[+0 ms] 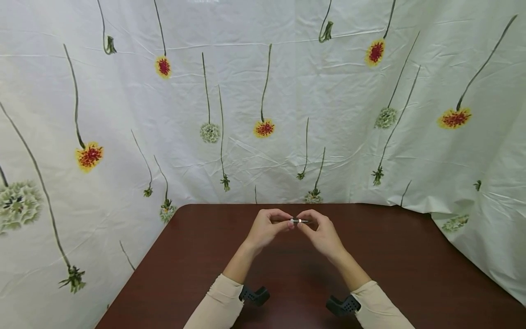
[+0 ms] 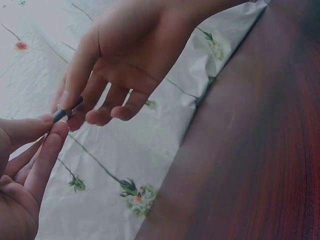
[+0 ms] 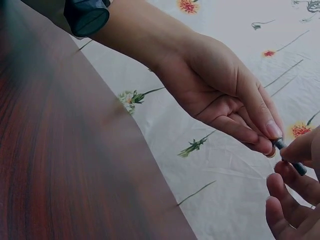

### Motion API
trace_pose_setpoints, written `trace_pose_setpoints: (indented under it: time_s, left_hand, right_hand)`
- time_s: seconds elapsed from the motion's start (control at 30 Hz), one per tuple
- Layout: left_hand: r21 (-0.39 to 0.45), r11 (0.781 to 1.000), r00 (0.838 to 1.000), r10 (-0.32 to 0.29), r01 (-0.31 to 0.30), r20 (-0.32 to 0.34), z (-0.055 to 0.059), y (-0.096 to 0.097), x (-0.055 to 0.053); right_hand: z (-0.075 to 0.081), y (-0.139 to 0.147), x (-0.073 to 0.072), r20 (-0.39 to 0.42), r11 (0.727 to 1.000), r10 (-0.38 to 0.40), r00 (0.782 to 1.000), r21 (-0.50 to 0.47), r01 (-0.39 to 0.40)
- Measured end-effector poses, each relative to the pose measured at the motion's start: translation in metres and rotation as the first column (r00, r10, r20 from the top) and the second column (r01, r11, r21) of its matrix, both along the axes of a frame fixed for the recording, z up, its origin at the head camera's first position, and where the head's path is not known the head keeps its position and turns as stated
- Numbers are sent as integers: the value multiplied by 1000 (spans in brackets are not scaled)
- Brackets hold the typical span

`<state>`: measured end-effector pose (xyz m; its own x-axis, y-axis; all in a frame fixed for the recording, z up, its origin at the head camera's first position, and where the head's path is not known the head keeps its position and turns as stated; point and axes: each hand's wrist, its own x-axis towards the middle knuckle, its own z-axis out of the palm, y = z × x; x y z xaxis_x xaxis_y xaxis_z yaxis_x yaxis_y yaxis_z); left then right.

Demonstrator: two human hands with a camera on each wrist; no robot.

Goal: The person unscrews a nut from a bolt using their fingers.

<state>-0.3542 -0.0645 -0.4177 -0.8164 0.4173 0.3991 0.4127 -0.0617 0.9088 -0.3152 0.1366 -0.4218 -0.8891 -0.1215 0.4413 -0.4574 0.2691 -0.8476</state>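
A small dark metal bolt with a threaded shank is held between both hands, above the table. My left hand pinches one end of it between thumb and fingertips. From the other side, my right hand pinches the shank with thumb and index finger, close to the left fingertips. The bolt's threaded end sticks out past the right fingers in the right wrist view. In the left wrist view, the bolt shows between the fingertips, its dark tip beyond them. The right hand's other fingers are loosely bent.
A dark reddish-brown table lies below the hands. Behind it and at its sides hangs a white cloth printed with flowers. Black wrist devices sit on both forearms at the cuffs of light sleeves.
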Motion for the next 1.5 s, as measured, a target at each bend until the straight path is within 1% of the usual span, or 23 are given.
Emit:
trace_pose_setpoints:
  time_s: [0.1, 0.3, 0.53, 0.67, 0.73, 0.9, 1.13, 1.3, 1.4, 1.5]
  left_hand:
    - [-6, 1000, 1000, 2, -2, -4, 0, 0, 0]
    - [-3, 1000, 1000, -1, 1, -15, 0, 0, 1]
    - [-7, 1000, 1000, 5, -5, -25, -1, 0, 0]
    - [-7, 1000, 1000, 8, -8, -27, -1, -1, 0]
    - [-4, 1000, 1000, 7, -7, -25, -1, -1, 0]
    - [-7, 1000, 1000, 8, -8, -13, -2, 0, 0]
    - [-15, 1000, 1000, 19, -19, -23, 0, -1, 2]
    - [-14, 1000, 1000, 17, -17, -20, -1, -1, 1]
    - [-12, 1000, 999, 17, -17, -28, -1, -1, 0]
    - [-16, 1000, 999, 19, -19, -35, -1, -1, 0]
  right_hand:
    - [0, 0, 0, -1, 1000, 17, 1000, -12, -17]
    - [0, 0, 1, 55, 1000, 21, 998, -19, -20]
    - [-1, 0, -2, 18, 1000, -4, 1000, -3, 4]
    - [1, -2, 1, 50, 1000, -1, 999, -19, 2]
    - [2, -2, 2, 50, 1000, -9, 999, -19, 10]
    - [1, -1, 1, 12, 999, -32, 999, 4, 32]
    - [1, -2, 2, 35, 999, -43, 998, -11, 43]
    - [2, -2, 2, 23, 999, -30, 999, -24, 30]
    - [2, -2, 2, 38, 999, -21, 999, -36, 23]
    - [2, -2, 2, 46, 999, -33, 998, -26, 34]
